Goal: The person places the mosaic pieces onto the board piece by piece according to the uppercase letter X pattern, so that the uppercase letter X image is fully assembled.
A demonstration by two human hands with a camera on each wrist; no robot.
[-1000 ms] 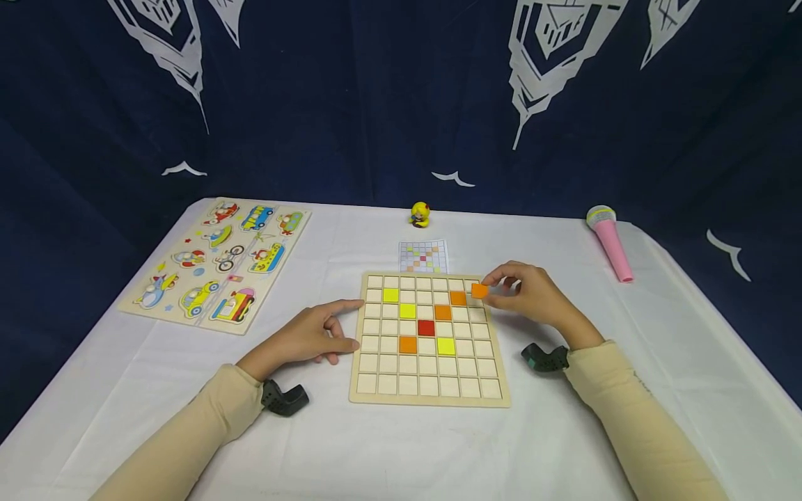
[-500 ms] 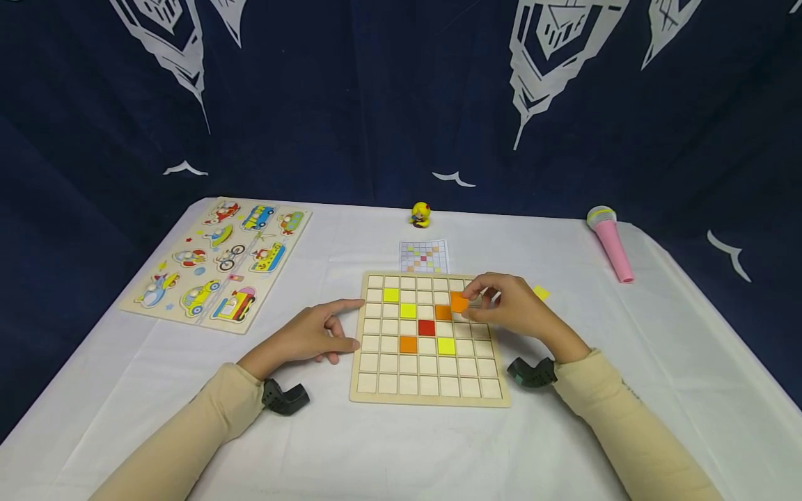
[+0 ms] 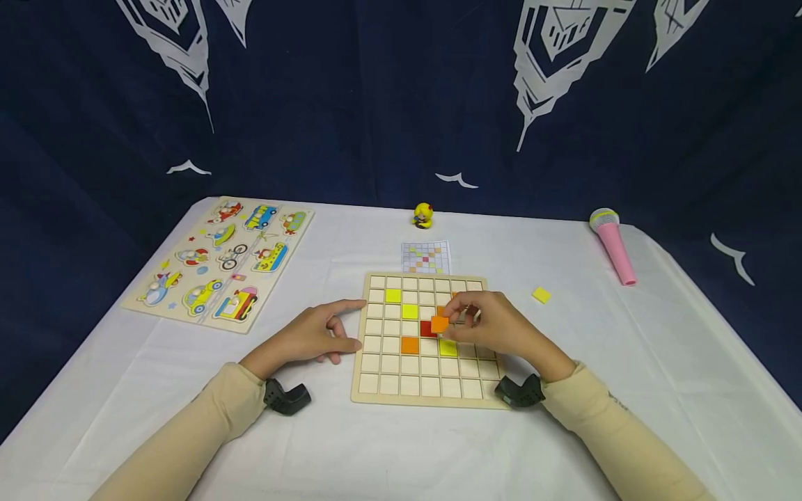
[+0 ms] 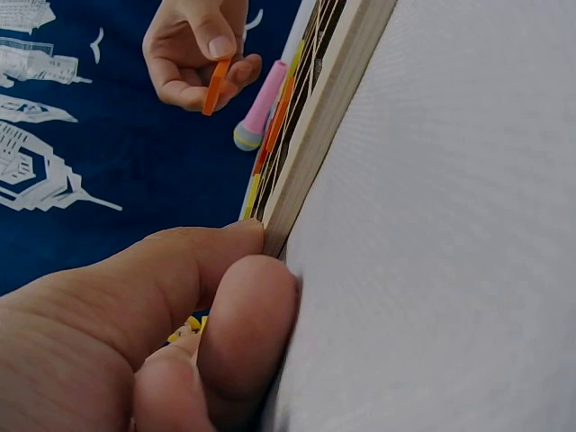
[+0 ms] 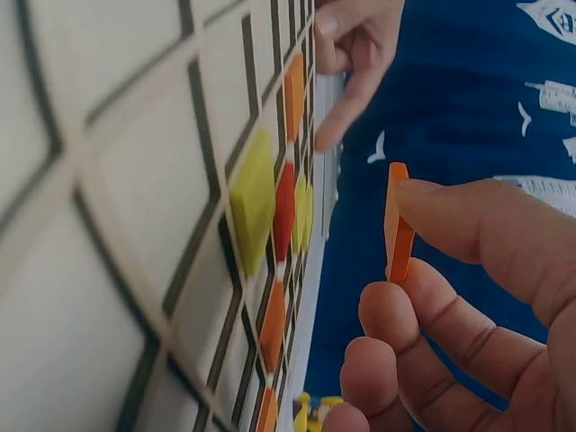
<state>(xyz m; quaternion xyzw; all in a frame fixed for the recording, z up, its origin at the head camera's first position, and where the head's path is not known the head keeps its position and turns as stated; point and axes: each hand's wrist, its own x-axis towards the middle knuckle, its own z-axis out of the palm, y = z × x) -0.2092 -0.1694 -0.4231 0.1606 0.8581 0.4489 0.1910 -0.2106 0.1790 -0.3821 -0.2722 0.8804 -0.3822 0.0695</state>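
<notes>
My right hand [image 3: 495, 323] pinches a square orange tile [image 3: 439, 324] between thumb and fingers. The right wrist view shows this tile [image 5: 401, 236] edge-on, apart from the grid. Below it lies a wooden grid board [image 3: 426, 399] with square cells. Set in the cells are a red tile [image 3: 427, 329], several yellow tiles [image 3: 392, 296] and other orange tiles [image 3: 410, 345], some partly covered by my right hand. My left hand [image 3: 307, 330] touches the board's left edge with index finger and thumb; the left wrist view shows fingertips at the board's side [image 4: 301, 148].
A loose yellow tile [image 3: 541, 295] lies right of the board. Behind the board are a printed pattern card [image 3: 426, 257] and a small yellow figurine [image 3: 422, 216]. A vehicle puzzle board [image 3: 216, 261] occupies the left, a pink toy microphone [image 3: 614, 249] the right.
My right hand has carried the orange tile left and nearer, from the board's upper right corner to over its middle, uncovering the loose yellow tile. My left hand stays at the edge.
</notes>
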